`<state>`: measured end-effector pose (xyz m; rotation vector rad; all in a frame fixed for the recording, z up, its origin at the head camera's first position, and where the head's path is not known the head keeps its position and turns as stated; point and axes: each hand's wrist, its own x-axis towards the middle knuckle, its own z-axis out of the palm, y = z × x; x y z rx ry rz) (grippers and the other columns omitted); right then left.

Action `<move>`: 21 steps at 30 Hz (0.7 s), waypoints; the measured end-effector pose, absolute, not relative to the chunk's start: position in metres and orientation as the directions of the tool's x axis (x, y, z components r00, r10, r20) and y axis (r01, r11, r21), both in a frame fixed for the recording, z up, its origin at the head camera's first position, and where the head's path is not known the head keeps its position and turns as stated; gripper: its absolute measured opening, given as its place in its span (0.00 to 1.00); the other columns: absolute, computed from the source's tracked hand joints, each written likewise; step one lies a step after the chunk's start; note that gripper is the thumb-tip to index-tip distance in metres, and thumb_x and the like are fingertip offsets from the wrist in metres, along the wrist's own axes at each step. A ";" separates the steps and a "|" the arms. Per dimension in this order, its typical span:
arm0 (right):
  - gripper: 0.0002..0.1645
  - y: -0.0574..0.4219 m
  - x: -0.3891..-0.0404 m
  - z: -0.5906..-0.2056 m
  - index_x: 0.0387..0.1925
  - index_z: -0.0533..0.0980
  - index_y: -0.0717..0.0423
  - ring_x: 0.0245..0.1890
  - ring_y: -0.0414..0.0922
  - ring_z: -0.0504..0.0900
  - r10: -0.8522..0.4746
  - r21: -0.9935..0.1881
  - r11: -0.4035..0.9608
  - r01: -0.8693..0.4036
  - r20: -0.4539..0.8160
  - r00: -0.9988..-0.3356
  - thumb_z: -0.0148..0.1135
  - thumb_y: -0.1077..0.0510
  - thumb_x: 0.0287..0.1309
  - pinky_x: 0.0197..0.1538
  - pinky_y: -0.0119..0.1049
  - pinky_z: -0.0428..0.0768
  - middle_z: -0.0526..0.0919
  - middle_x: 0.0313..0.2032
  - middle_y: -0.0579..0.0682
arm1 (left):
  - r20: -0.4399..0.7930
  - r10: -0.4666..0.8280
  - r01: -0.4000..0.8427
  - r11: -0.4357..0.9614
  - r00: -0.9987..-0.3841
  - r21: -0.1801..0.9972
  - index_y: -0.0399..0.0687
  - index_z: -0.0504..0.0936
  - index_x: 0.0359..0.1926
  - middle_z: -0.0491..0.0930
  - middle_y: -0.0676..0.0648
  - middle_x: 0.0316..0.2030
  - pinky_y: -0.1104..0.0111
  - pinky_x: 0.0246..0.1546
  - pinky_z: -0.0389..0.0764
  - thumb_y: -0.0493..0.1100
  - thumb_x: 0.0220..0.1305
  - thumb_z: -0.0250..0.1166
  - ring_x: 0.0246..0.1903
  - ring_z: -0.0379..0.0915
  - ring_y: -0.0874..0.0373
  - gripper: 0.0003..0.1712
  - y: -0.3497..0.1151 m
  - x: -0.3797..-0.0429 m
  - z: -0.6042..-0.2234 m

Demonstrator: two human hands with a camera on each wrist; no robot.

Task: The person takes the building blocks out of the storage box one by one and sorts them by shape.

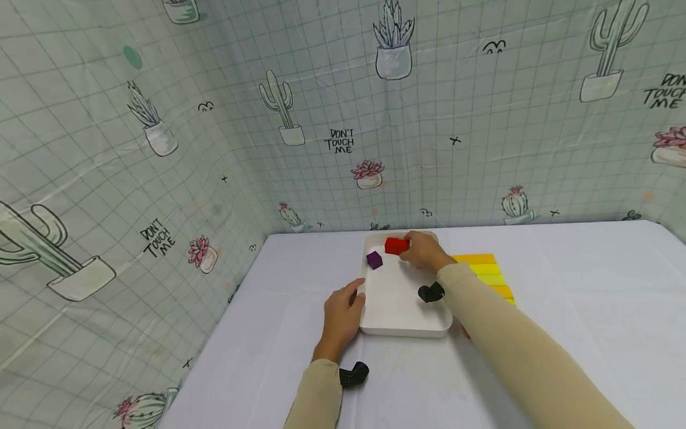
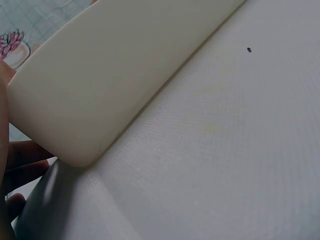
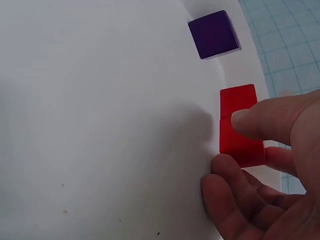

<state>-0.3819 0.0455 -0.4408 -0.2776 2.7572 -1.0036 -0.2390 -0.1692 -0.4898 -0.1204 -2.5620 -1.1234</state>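
Observation:
A white tray point(image 1: 402, 304) lies on the table. My left hand point(image 1: 342, 313) holds its left side, the thumb at the rim; in the left wrist view the other fingers lie outside the wall near the tray's front corner point(image 2: 75, 145). My right hand point(image 1: 426, 253) reaches into the far end of the tray. Its thumb and fingers pinch red blocks point(image 3: 242, 142), two cubes side by side in the right wrist view. Apart from them, a purple cube point(image 3: 214, 35) sits near the tray's far left corner.
A yellow and orange striped panel point(image 1: 485, 268) lies to the right of the tray, partly hidden by my right sleeve point(image 1: 514, 333). The white-covered table point(image 1: 278, 310) ends at a curtain point(image 1: 321, 190) printed with cacti behind and to the left.

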 end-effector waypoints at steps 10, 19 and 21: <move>0.25 0.052 -0.377 -0.442 0.58 0.74 0.66 0.40 0.53 0.78 -0.226 -0.655 0.745 -0.127 -0.068 -0.972 0.64 0.56 0.64 0.47 0.42 0.82 0.79 0.49 0.61 | 0.348 -0.038 0.228 0.689 -0.937 0.688 0.53 0.81 0.62 0.85 0.46 0.47 0.50 0.56 0.73 0.43 0.71 0.58 0.49 0.77 0.50 0.21 -0.166 -0.239 -0.491; 0.23 0.051 -0.375 -0.437 0.56 0.74 0.64 0.40 0.51 0.77 -0.245 -0.665 0.738 -0.119 -0.100 -0.964 0.61 0.54 0.64 0.46 0.40 0.80 0.80 0.44 0.57 | 0.351 -0.032 0.234 0.687 -0.936 0.687 0.52 0.81 0.62 0.84 0.45 0.49 0.48 0.58 0.71 0.43 0.70 0.58 0.51 0.77 0.48 0.21 -0.170 -0.239 -0.489; 0.25 0.051 -0.373 -0.435 0.57 0.73 0.64 0.37 0.49 0.79 -0.263 -0.681 0.723 -0.115 -0.119 -0.957 0.61 0.53 0.64 0.43 0.38 0.81 0.81 0.43 0.57 | 0.354 -0.035 0.234 0.688 -0.935 0.686 0.52 0.81 0.62 0.84 0.45 0.50 0.48 0.58 0.71 0.42 0.70 0.59 0.51 0.77 0.48 0.21 -0.172 -0.239 -0.489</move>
